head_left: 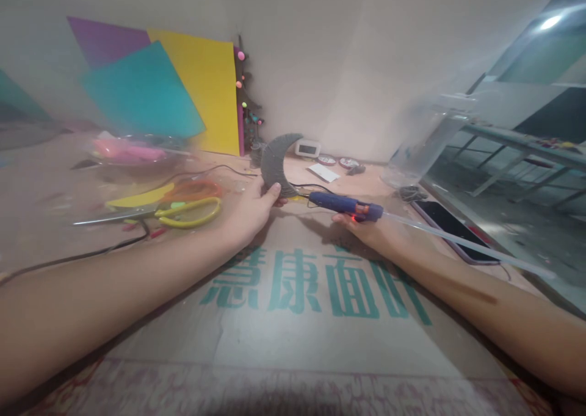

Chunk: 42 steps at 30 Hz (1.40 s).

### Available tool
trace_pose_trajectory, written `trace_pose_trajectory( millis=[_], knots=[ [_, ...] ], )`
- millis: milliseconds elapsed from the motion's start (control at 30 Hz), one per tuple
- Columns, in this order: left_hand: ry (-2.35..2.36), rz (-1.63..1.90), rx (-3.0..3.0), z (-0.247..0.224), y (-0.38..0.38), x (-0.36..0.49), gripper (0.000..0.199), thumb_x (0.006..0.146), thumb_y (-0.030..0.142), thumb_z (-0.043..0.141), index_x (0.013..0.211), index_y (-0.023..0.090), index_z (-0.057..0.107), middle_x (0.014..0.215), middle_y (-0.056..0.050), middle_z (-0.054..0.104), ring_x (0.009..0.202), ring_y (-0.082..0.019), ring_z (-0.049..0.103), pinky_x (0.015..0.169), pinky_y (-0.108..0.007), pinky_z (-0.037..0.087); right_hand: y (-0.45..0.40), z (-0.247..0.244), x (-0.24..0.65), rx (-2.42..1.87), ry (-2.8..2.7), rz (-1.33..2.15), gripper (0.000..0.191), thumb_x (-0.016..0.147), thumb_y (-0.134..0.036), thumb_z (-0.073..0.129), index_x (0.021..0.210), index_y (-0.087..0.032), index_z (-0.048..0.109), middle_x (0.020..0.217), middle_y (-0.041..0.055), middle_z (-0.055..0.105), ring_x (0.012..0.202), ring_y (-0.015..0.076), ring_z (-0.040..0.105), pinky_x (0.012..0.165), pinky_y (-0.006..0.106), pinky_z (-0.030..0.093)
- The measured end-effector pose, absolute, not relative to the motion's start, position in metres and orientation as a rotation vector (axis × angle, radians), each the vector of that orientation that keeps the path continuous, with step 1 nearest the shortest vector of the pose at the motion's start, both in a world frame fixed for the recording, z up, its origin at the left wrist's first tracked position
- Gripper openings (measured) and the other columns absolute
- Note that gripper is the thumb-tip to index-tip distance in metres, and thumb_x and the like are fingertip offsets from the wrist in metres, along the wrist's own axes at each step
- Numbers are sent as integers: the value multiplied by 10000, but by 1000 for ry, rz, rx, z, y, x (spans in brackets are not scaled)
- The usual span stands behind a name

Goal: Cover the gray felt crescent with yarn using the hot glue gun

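Note:
My left hand (pixel 264 204) grips the lower end of a dark grey crescent moon (pixel 274 163), which looks wrapped in yarn or cord and is held upright above the table. In my right hand (pixel 361 225) is a blue hot glue gun (pixel 336 202), its red light lit. The gun's nozzle points left and meets or nearly meets the crescent's lower tip; whether they touch I cannot tell. A long clear glue stick (pixel 467 244) sticks out of the gun's back end over my right forearm. Below both hands lies a sheet with green printed characters (pixel 295 282).
Yellow-handled scissors (pixel 190 213) lie left near orange scissors handles (pixel 195 189) and a black cord. A bowl of pink material (pixel 132 154) stands behind. Coloured sheets (pixel 192 80) lean on the wall beside a small decorated tree (pixel 249 108). At right are a phone (pixel 458 230) and clear container (pixel 412 141).

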<state>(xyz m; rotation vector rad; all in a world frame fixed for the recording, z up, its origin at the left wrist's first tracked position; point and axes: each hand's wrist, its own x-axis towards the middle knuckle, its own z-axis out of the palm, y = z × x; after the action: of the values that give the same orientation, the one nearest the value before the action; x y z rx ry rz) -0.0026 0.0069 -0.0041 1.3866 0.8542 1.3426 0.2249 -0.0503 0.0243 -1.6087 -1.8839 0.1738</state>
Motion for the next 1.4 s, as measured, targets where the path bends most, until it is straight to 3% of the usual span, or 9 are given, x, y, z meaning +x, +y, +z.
trace_pose_trajectory(
  millis=[267,633,1400],
  knots=[
    [855,1335,1389,-4,7,-3,207,864,291,580,1022,158,603,952,-47,669,761,-144,597,778,-295,476,-51,27,222,-1585,-1876,217,232,746,-449,643,705,-221,630,711,27,715,711,253,667,638,339,547],
    [848,1326,1398,-4,6,-3,199,878,276,557,1032,158,602,954,-45,668,763,-145,595,781,-294,477,-51,26,223,-1625,-1847,239,274,733,-481,657,699,-210,638,687,30,701,650,229,642,570,312,519],
    [863,1317,1421,-5,7,-5,220,873,321,570,1029,170,608,899,-36,646,783,-165,597,807,-317,472,-50,23,224,-1632,-1842,233,235,763,-457,664,744,-223,669,727,48,707,696,254,670,615,346,542]
  ],
)
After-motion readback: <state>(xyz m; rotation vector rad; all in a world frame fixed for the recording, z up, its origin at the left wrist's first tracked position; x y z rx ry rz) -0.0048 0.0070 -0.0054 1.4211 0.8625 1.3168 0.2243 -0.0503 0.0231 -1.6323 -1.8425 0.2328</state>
